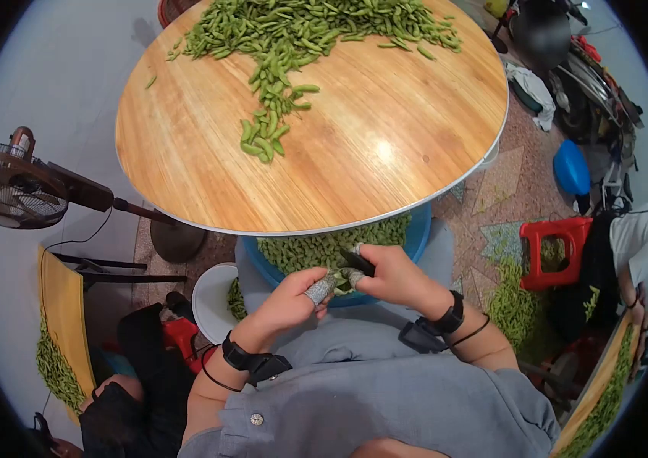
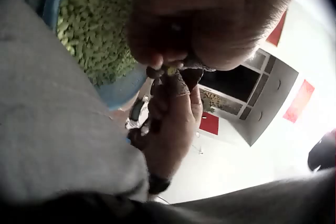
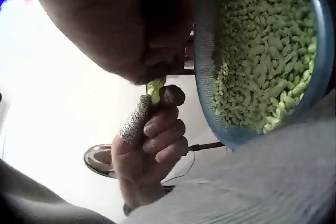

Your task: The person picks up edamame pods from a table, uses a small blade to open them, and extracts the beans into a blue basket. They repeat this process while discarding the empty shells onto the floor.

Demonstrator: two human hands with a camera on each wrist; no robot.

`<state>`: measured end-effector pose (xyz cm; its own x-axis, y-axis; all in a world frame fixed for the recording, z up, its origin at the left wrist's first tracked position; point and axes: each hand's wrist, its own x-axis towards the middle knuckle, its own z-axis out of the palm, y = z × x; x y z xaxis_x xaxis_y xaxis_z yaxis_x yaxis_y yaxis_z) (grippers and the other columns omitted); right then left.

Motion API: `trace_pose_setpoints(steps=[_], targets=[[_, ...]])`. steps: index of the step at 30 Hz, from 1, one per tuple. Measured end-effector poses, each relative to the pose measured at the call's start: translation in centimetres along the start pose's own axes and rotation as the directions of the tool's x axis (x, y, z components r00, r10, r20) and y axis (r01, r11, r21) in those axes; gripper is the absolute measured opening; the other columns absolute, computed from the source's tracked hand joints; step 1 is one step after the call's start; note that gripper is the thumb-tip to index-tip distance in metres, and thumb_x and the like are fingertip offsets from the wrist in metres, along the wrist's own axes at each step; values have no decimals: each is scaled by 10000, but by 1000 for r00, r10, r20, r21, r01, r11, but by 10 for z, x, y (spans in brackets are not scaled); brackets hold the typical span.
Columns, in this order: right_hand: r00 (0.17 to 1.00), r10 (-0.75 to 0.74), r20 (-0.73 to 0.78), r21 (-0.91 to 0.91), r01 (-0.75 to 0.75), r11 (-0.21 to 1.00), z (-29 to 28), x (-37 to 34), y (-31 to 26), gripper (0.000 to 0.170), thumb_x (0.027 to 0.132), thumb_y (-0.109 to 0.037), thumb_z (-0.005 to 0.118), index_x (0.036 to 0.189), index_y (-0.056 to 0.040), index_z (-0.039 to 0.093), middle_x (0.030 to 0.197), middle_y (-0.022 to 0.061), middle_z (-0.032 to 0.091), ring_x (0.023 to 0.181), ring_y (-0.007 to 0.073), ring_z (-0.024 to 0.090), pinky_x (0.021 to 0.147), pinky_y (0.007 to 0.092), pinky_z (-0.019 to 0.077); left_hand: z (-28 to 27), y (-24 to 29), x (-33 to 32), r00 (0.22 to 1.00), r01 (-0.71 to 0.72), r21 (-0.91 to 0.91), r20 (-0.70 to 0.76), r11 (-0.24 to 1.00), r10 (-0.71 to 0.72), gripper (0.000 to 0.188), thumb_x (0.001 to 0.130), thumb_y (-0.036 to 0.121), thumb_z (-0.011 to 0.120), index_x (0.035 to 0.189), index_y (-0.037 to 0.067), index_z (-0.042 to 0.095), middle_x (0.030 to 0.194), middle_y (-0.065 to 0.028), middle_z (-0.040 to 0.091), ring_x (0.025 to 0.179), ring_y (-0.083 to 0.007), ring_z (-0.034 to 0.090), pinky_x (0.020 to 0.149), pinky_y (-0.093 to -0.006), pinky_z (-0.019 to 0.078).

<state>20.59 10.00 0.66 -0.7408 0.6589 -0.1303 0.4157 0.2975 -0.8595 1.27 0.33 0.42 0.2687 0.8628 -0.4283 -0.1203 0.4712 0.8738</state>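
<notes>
Just above the near edge of a blue basin [image 1: 421, 237] full of shelled green beans [image 1: 301, 250], my two hands meet. My left hand [image 1: 291, 299], its thumb wrapped in a speckled grey cover, pinches a green pod [image 1: 343, 284]; the right wrist view shows the pod [image 3: 155, 88] between thumb and finger. My right hand [image 1: 396, 276] holds a dark, flat object [image 1: 358, 262], maybe a blade, against the pod's other side. In the left wrist view both hands touch at the fingertips, and the right hand [image 2: 170, 134] is lower.
A round wooden table [image 1: 339, 153] with a heap of green pods [image 1: 293, 30] stands ahead. At left are a fan [image 1: 18, 183], a white bucket [image 1: 213, 305] and a seated person [image 1: 140, 382]. At right are a red stool [image 1: 557, 256] and pods on the floor [image 1: 513, 305].
</notes>
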Motion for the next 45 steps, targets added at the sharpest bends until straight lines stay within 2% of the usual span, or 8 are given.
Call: trace_pose_setpoints(steps=[4,11,17,19,22,24,37,45], targets=[[945,-196,-263,-363,92,927,8,-4,4,228,744,-77,624,952,-15,552,930,175,576,841,376,592,659,419,483,-5,-15,-2,864,-134,745,-234,654,445,77,774,39,531,834,-8,536,687,-190,569,643,-343,585,574,-379,457],[975,-90,-205,164,125,979,20,4,-17,174,836,-146,640,846,4,553,696,130,551,617,260,541,561,360,444,7,16,-7,874,-227,704,-158,672,461,92,762,54,560,839,8,578,735,-224,559,697,-388,577,606,-392,464],[942,214,258,788,-334,518,9,1,-20,166,900,-223,616,879,-64,574,671,-30,516,561,40,462,479,207,370,5,15,-5,945,-316,196,-25,928,327,74,871,85,551,857,20,583,664,-39,552,573,-113,541,543,-246,438],[930,200,310,849,-365,383,8,3,-21,164,906,-238,612,886,-79,576,665,-39,506,553,23,449,472,185,354,-2,0,1,960,-257,-320,24,912,279,93,918,86,521,944,24,584,680,16,541,569,-59,518,520,-210,421],[941,305,146,674,-321,666,6,6,-22,125,862,-164,628,871,-54,570,672,15,516,560,117,509,496,255,411,-8,-4,-3,958,-267,-69,-128,961,257,100,938,78,498,987,19,562,672,9,531,556,-70,518,502,-218,414],[946,-235,-222,-148,206,967,8,10,-10,131,771,-87,628,861,-20,561,733,111,542,646,278,560,569,357,462,-20,-12,-10,955,-263,-136,-178,955,238,88,937,74,497,968,18,558,672,11,525,559,-68,520,501,-218,415],[974,-187,-129,-393,123,911,-18,88,-86,173,776,-155,638,821,-12,552,744,216,582,736,403,578,639,460,463,-66,-21,-68,715,-201,527,-497,826,492,60,800,42,587,814,-9,557,675,-144,532,568,-236,517,555,-307,432],[928,-222,-299,-559,18,829,-13,192,-61,207,763,-206,632,843,-21,584,792,218,608,779,395,589,683,460,479,-95,-49,-139,707,611,713,-687,344,168,232,741,205,688,772,17,555,778,-180,618,735,-376,604,643,-445,475]])
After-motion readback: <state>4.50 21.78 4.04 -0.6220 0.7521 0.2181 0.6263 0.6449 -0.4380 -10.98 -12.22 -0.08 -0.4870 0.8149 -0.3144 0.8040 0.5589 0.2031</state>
